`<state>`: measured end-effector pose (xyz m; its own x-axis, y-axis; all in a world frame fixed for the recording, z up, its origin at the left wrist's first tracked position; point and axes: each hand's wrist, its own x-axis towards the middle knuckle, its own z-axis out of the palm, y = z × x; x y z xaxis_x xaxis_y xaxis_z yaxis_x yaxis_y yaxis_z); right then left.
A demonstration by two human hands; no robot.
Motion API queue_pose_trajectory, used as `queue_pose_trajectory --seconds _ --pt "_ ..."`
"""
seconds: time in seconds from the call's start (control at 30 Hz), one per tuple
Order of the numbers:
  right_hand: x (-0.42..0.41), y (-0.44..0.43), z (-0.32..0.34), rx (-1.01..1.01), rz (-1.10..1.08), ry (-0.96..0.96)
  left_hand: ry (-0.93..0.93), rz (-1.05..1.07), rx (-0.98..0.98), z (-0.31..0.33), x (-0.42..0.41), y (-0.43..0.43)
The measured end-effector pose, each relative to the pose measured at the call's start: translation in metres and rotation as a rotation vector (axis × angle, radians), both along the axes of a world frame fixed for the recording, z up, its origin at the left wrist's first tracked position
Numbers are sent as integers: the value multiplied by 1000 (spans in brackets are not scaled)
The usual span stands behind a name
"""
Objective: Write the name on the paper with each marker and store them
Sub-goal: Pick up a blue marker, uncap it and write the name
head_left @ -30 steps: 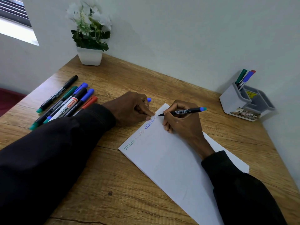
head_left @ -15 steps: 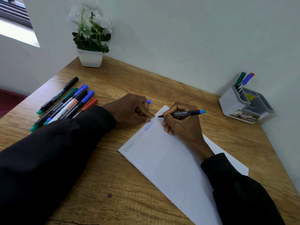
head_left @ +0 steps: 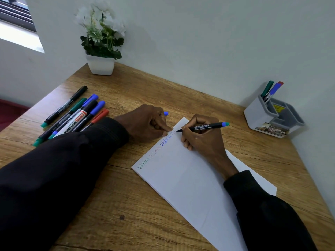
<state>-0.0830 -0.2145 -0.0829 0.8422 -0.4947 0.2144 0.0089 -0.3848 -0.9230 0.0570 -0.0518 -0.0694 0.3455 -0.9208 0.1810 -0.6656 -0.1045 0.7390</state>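
Nearest the camera, two black sleeves point(head_left: 45, 187) enter from the bottom corners across the wooden bench point(head_left: 126, 205). Between them a white sheet of paper point(head_left: 190, 178) lies flat and askew, running from the lower right of the frame up towards the centre. The name "Victoria" is written several times along its upper left edge, in green, a faint colour and blue.

At the far corner of the sheet the right hand point(head_left: 201, 140) rests on the paper. Its fingers are curled round a black marker point(head_left: 204, 126) with a blue end, and the uncapped tip touches the sheet just past the blue writing. Just left of it the left hand point(head_left: 146, 124) is closed in a loose fist, with one fingertip pressing the paper's edge. A blue cap point(head_left: 165, 113) pokes out of the far side of this fist.

Further left, a group of loose markers point(head_left: 72, 116) lies side by side on the bench, partly hidden by the left sleeve. Their caps are green, blue, black and red, and one is a whiteboard marker point(head_left: 74, 122).

At the right edge, near the wall, a grey organiser point(head_left: 261, 116) stands with three markers point(head_left: 272, 89) upright in its rear compartment. In the far upper left corner of the bench sits a white pot point(head_left: 100, 65) of white flowers.
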Motion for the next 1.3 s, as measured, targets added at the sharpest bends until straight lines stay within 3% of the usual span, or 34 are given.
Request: queue_pose_trajectory --seconds 1.3 --pt "4 -3 -4 -4 -44 -30 -96 17 71 1 -1 0"
